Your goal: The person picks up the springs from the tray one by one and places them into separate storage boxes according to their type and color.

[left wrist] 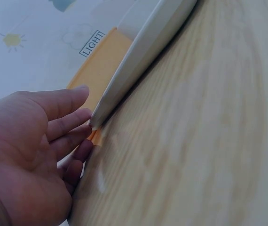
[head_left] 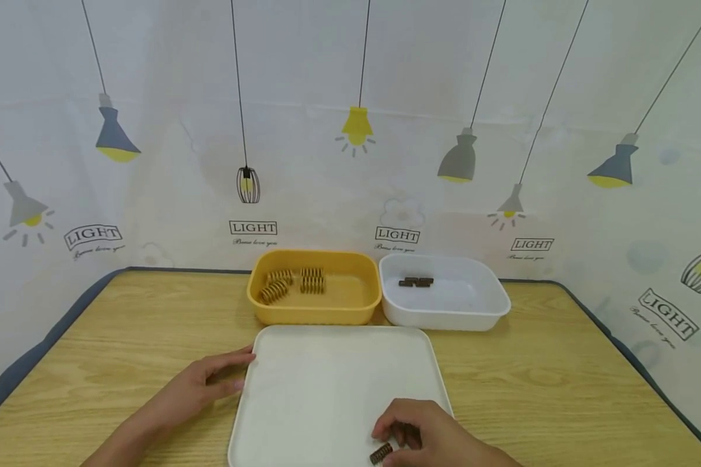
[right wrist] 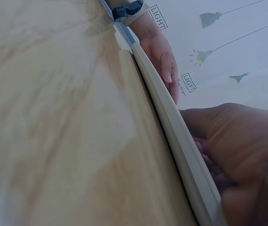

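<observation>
A small dark coil spring (head_left: pixel 381 453) is at the near right of the white tray (head_left: pixel 327 383). Bent fingers of my right hand (head_left: pixel 435 431) are close around it, index above and thumb beside its lower end; whether they pinch it is unclear. In the right wrist view the tray's rim (right wrist: pixel 171 117) hides those fingertips and the spring. My left hand (head_left: pixel 195 389) is at the tray's left edge, fingers extended. The left wrist view shows its fingertips (left wrist: pixel 87 115) touching the tray corner, thumb apart, nothing gripped.
Behind the tray stands a yellow bin (head_left: pixel 315 316) with several gold springs (head_left: pixel 276 290). To its right a white bin (head_left: pixel 444 319) contains several small dark springs (head_left: pixel 416 282). Both rest on a wooden table (head_left: pixel 537 383) before a lamp-printed curtain (head_left: pixel 304 130).
</observation>
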`<state>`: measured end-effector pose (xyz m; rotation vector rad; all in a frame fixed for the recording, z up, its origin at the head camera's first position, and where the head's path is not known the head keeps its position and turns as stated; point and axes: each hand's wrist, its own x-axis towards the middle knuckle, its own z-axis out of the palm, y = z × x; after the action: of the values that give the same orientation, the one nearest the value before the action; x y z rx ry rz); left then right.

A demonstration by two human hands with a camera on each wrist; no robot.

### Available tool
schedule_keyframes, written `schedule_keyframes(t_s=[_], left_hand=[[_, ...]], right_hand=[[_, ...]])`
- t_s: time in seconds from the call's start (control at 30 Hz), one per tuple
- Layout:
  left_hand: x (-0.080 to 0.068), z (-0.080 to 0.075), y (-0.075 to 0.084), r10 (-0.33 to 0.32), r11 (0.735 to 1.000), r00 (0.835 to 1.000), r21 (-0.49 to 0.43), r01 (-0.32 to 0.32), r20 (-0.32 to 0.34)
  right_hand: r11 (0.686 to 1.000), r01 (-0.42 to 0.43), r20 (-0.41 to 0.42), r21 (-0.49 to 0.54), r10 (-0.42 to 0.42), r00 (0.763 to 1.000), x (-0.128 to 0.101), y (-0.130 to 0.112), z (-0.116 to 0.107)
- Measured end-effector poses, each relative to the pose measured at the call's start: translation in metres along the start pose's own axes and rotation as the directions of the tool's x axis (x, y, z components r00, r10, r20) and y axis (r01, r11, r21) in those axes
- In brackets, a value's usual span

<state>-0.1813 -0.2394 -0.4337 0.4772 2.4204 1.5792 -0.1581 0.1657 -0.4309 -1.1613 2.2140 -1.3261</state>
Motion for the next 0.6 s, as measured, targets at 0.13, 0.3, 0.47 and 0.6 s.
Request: schedule_keyframes(t_s=[0.13, 0.3, 0.47, 0.6], left_hand=[[-0.0001, -0.0002, 0.0, -0.001, 1.0, 1.0, -0.004, 0.001, 0.007], [-0.0002, -0.0003, 0.0003, -0.01, 1.0, 1.0, -0.009, 0.01, 0.009], [0.0001, 0.0001, -0.0004, -0.008, 1.0, 1.0, -0.01, 0.008, 0.008], [0.0001, 0.0001, -0.0001, -0.002, 1.0, 1.0, -0.01, 0.002, 0.009]], right_hand=[[0.998, -0.034, 0.0, 0.043, 0.034, 0.999, 0.0002, -0.0016, 0.0001], [0.998, -0.032, 0.003, 0.045, 0.032, 0.999, 0.0013, -0.0029, -0.0002], [0.999, -0.049, 0.002, 0.018, 0.049, 0.999, 0.0009, -0.002, 0.0003], [0.999, -0.032, 0.001, 0.005, 0.032, 0.999, 0.0003, -0.0011, 0.0008]])
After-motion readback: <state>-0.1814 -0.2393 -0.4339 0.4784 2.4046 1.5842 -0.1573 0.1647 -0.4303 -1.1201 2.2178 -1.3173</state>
